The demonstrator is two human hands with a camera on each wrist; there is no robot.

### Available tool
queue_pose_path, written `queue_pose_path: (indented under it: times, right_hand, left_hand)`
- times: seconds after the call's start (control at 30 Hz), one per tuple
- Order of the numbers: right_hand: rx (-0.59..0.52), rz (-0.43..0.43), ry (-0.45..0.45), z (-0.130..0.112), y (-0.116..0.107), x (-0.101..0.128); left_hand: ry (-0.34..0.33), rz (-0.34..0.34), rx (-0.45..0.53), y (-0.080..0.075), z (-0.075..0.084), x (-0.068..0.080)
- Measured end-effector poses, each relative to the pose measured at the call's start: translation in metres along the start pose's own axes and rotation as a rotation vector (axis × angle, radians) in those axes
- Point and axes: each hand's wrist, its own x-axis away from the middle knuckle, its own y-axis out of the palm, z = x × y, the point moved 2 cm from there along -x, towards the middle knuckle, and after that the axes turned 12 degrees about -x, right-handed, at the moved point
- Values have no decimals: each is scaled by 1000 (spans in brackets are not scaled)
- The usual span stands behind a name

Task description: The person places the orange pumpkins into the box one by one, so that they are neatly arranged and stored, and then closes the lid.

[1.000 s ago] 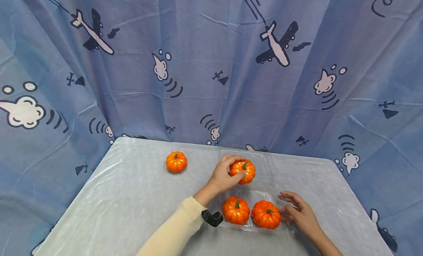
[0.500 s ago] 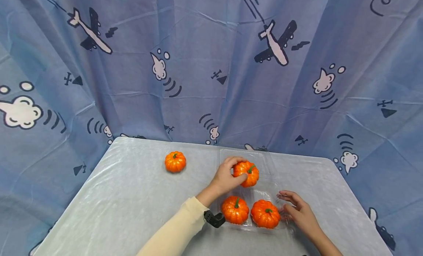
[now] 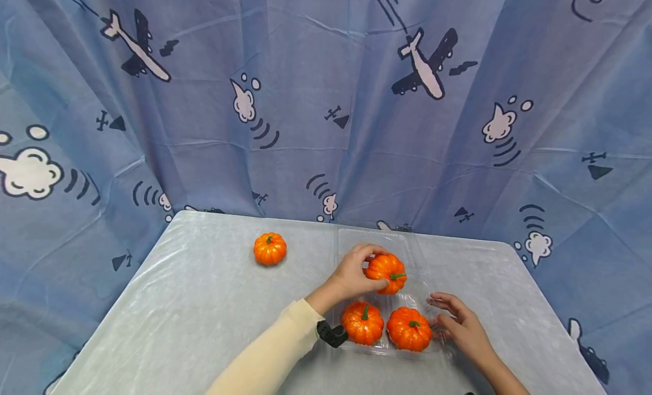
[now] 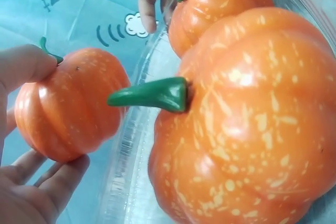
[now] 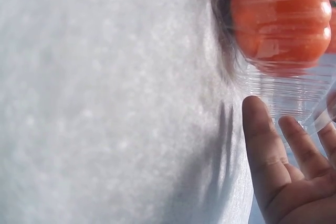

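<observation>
My left hand (image 3: 356, 270) grips a small orange pumpkin (image 3: 387, 273) (image 4: 65, 103) with its green stem tipped to the right, just above the far row of a clear plastic tray (image 3: 379, 239). Two more pumpkins sit in the tray's near row, one at the left (image 3: 363, 322) (image 4: 247, 124) and one at the right (image 3: 410, 329) (image 4: 215, 3). My right hand (image 3: 455, 324) (image 5: 286, 166) rests with straight fingers against the tray's right wall (image 5: 286, 95). A fourth pumpkin (image 3: 270, 249) lies alone on the table to the left.
The table (image 3: 193, 304) has a pale shiny cover. A blue curtain (image 3: 316, 101) printed with planes and clouds hangs right behind it and at both sides. A black wrist camera (image 3: 331, 334) sits on my left cream sleeve.
My left hand has carried its pumpkin a little to the right and nearer, and tilted it so the stem points right. The right hand has stayed at the tray.
</observation>
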Motion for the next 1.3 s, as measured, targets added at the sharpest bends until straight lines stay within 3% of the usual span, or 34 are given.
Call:
queue_pose_path:
  times: [0.3,0.73,1.3]
  right_hand:
    - [-11,-13,-4,1,0,-1]
    - [-5,-12,-16,-2,-2,-3]
    - [-26,-24,1,-1,-2,-1]
  left_hand:
    - [51,-109,-48,7,-2,-5]
    - [82,-152,-164,12,2,-9]
    - [112,-233,-218,24,3,-10]
